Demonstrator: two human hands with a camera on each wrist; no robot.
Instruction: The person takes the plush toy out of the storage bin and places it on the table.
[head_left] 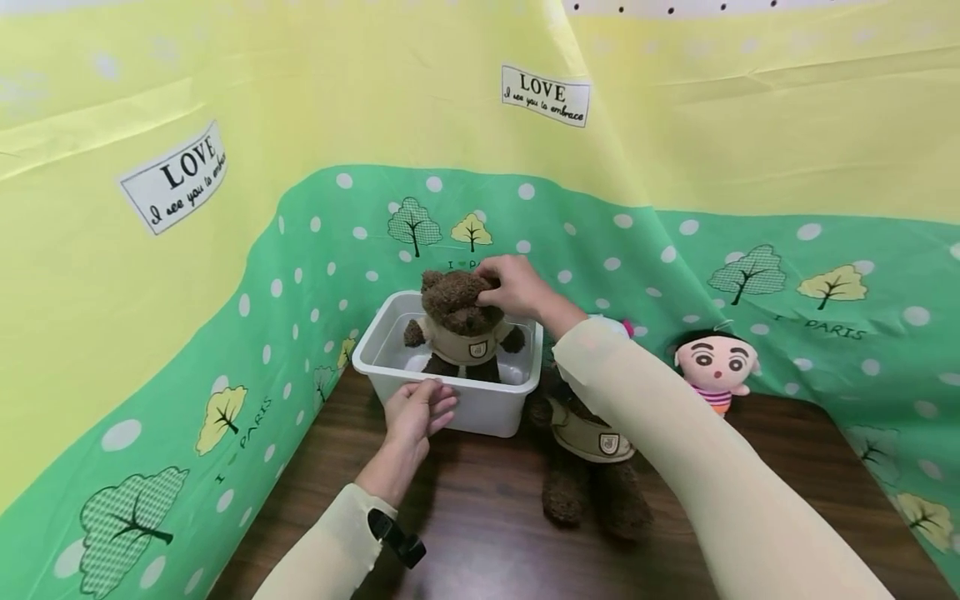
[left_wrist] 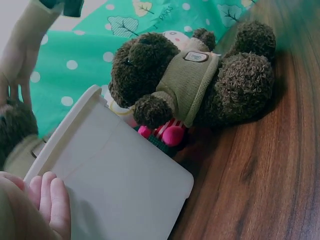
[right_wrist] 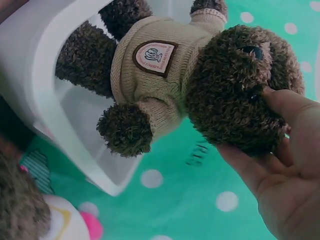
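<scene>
A: So, right hand (head_left: 517, 287) pinching the bear (head_left: 459, 327) by the head, seated upright inside the white bin (head_left: 390, 379) near the table's (head_left: 487, 533) back left corner. Left hand (head_left: 418, 410) resting loosely curled against the bin's front wall.

B: Yep, looks like settling it in; probably just needs releasing. Tight there: second bear (head_left: 588, 467) just right of the bin, doll (head_left: 716, 365) beyond.

Tabletop play booth, printed backdrop (head_left: 675, 275)

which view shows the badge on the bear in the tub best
The right wrist view: the teddy bear fills the frame and its badge faces the camera. The head view shows the badge tiny. The left wrist view catches only an edge of that bear, badge hidden.
</scene>
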